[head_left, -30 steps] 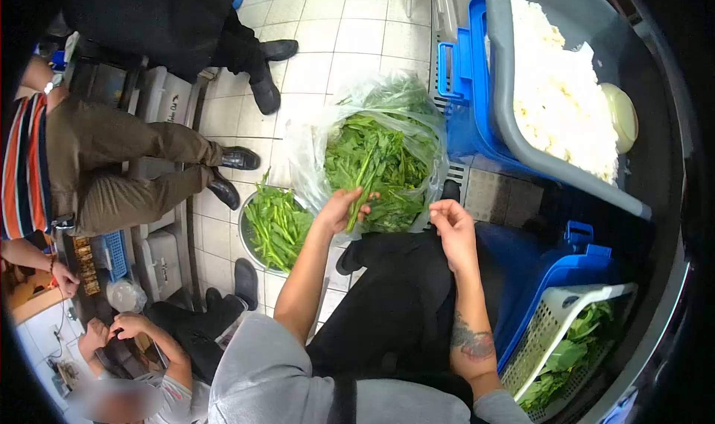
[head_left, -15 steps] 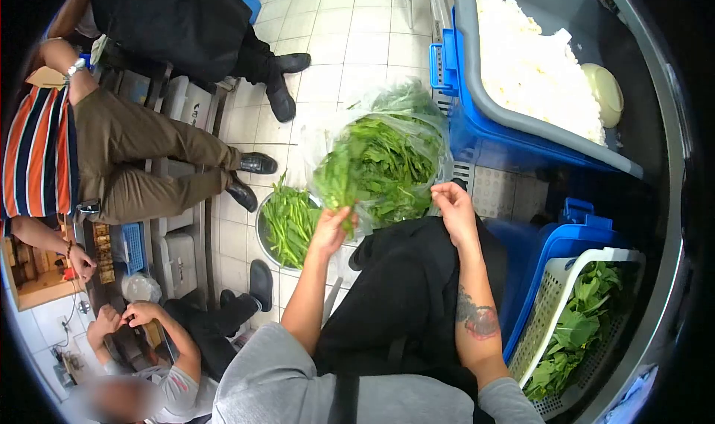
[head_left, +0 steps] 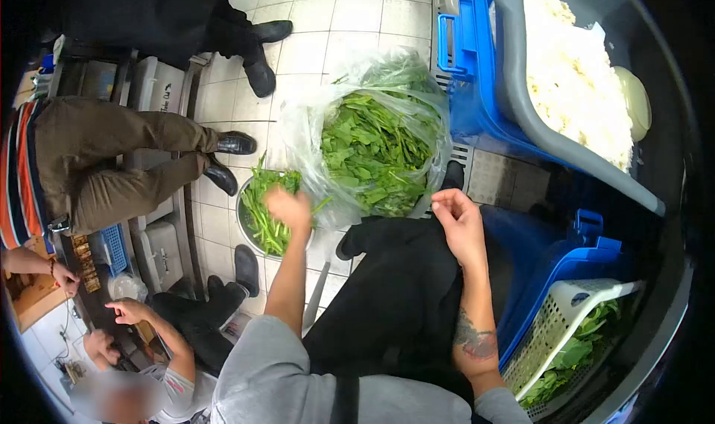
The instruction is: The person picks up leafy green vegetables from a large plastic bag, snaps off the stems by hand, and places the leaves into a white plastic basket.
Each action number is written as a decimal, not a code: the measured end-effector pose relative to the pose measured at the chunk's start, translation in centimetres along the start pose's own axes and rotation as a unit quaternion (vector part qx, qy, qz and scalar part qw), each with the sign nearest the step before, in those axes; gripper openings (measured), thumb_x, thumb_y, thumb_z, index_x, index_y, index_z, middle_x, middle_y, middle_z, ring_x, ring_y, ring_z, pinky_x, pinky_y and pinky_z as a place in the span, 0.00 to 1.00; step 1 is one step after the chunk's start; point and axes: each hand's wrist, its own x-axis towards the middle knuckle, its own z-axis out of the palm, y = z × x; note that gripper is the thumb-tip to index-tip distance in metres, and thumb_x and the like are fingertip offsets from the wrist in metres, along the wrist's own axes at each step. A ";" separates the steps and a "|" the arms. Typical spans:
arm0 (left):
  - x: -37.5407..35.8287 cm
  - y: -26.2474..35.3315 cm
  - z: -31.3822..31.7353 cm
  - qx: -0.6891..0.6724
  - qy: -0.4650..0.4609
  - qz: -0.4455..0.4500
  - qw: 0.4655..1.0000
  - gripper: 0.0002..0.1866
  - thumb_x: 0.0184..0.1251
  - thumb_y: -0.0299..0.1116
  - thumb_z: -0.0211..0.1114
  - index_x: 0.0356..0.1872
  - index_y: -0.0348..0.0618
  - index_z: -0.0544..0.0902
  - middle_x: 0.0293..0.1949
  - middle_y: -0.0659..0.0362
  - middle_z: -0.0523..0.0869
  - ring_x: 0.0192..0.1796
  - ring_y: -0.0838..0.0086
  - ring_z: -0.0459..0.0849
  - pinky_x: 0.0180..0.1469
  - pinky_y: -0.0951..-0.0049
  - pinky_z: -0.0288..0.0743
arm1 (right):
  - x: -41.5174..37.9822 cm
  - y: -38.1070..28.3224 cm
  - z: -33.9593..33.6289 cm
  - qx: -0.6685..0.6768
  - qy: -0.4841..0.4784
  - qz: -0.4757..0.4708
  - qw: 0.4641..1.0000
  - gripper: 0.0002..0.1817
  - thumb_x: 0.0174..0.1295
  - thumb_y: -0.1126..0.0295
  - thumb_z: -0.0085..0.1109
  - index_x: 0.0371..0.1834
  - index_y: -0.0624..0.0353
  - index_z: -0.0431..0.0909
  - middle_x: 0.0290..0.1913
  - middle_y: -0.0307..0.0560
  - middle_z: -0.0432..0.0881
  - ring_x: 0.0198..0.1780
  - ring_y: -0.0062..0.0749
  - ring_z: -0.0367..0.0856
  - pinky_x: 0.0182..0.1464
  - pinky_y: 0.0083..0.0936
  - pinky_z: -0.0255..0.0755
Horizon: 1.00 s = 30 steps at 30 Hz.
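My left hand [head_left: 290, 209] is blurred by motion over the right side of a round metal bowl [head_left: 244, 227] on the floor. Long-stemmed leafy greens [head_left: 266, 232] fill the bowl, and a stem shows beside the hand. Its fingers are too smeared to read. Just right of an open clear plastic bag [head_left: 302, 137], my right hand [head_left: 458, 224] hangs above my knee with thumb and fingers pinched together. Whatever it might hold is too small to make out. The bag is full of loose leafy greens [head_left: 376, 148].
A grey tub [head_left: 510, 74] of white crumbly food stands at upper right, by a blue bin [head_left: 465, 40]. A white basket [head_left: 555, 305] of leaves is at lower right. Co-workers' shoes [head_left: 237, 142] and legs line the left. A knife-like blade [head_left: 316, 294] lies near my left forearm.
My left hand has moved left from the bag to the bowl; the bunch of greens it held is no longer distinct. My right hand stays pinched near the bag. The view has shifted slightly.
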 end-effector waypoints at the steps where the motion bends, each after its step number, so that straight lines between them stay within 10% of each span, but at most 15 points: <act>1: 0.5 3.8 -1.0 -0.096 -0.094 0.115 0.984 0.28 0.48 0.35 0.66 0.52 0.33 0.74 0.52 0.40 0.74 0.57 0.45 0.69 0.62 0.52 0.60 | 0.0 -0.3 0.2 0.001 0.004 0.005 1.000 0.06 0.58 0.75 0.60 0.38 0.61 0.79 0.28 0.32 0.79 0.30 0.14 0.72 0.35 0.15 0.67; 4: -1.3 14.0 4.0 -0.324 -0.171 0.292 0.884 0.18 0.55 0.30 0.62 0.46 0.33 0.75 0.45 0.44 0.78 0.50 0.50 0.76 0.54 0.58 0.70 | 0.2 -0.6 0.5 -0.013 -0.004 0.013 1.000 0.05 0.59 0.76 0.60 0.38 0.61 0.79 0.29 0.33 0.79 0.31 0.13 0.72 0.35 0.14 0.66; 8: -2.0 24.1 10.3 -0.290 -0.330 0.048 0.897 0.28 0.52 0.46 0.70 0.46 0.31 0.78 0.45 0.39 0.81 0.49 0.49 0.80 0.52 0.58 0.73 | 0.3 -1.1 0.9 -0.015 -0.001 0.042 0.999 0.05 0.57 0.76 0.60 0.37 0.61 0.79 0.30 0.35 0.80 0.32 0.14 0.74 0.34 0.14 0.68; 14: -0.2 26.7 13.3 -0.287 -0.319 -0.050 0.902 0.14 0.61 0.38 0.66 0.35 0.35 0.79 0.32 0.47 0.85 0.35 0.57 0.84 0.40 0.61 0.78 | 0.6 -2.4 0.5 -0.064 0.003 0.048 0.997 0.06 0.56 0.76 0.60 0.36 0.62 0.79 0.31 0.39 0.81 0.33 0.19 0.77 0.34 0.18 0.69; 17: 2.3 24.6 11.1 -0.588 -0.368 -0.282 0.663 0.10 0.64 0.35 0.64 0.29 0.40 0.75 0.26 0.55 0.82 0.31 0.66 0.84 0.32 0.70 0.78 | 0.6 -2.5 0.6 -0.051 -0.001 0.040 0.998 0.06 0.56 0.76 0.60 0.36 0.62 0.79 0.31 0.40 0.82 0.33 0.21 0.78 0.36 0.19 0.70; 20: 4.1 20.7 4.4 -0.741 -0.411 -0.278 0.453 0.09 0.66 0.34 0.63 0.30 0.44 0.74 0.24 0.60 0.80 0.29 0.73 0.82 0.31 0.77 0.78 | 0.2 -2.1 0.9 -0.045 -0.002 0.024 0.999 0.06 0.56 0.75 0.60 0.36 0.63 0.79 0.30 0.40 0.82 0.33 0.21 0.78 0.38 0.20 0.71; 29: 1.6 14.2 -7.6 -0.876 -0.406 -0.121 0.231 0.10 0.71 0.41 0.57 0.41 0.47 0.72 0.38 0.63 0.74 0.41 0.76 0.74 0.44 0.78 0.72 | -0.1 -1.4 0.9 -0.067 -0.007 0.001 0.998 0.06 0.57 0.74 0.61 0.37 0.62 0.79 0.30 0.40 0.82 0.32 0.21 0.78 0.38 0.21 0.71; 30: 1.6 14.2 -7.2 -0.889 -0.429 -0.080 0.143 0.12 0.70 0.43 0.58 0.40 0.48 0.70 0.35 0.64 0.69 0.37 0.77 0.69 0.40 0.79 0.68 | -0.1 -1.4 0.9 -0.075 -0.003 -0.002 0.997 0.07 0.57 0.73 0.61 0.37 0.63 0.79 0.30 0.40 0.82 0.32 0.22 0.77 0.37 0.21 0.71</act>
